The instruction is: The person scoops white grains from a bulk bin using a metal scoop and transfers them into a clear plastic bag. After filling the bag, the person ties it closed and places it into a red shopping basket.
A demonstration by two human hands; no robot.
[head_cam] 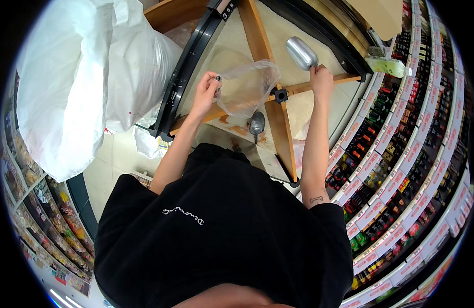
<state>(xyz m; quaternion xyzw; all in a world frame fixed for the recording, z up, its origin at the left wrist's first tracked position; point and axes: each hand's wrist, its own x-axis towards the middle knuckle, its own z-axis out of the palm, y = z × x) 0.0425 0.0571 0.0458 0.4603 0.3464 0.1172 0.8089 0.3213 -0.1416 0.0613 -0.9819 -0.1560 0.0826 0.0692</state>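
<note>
My left hand pinches the edge of a clear plastic bag, whose mouth spreads wide above the bin. Whether anything lies inside the bag I cannot tell. In my right hand is the handle of a shiny metal scoop, held over the far right compartment. Pale rice-like grain covers that compartment's bottom. Wooden dividers split the bin and meet at a black joint. A second scoop lies in the near compartment, close to brownish patches.
Large white sacks stand at the left against the bin's black rim. Shelves of bottled goods curve along the right. A bottle of pale green liquid sits by the bin's right corner. Packaged goods fill shelves at lower left.
</note>
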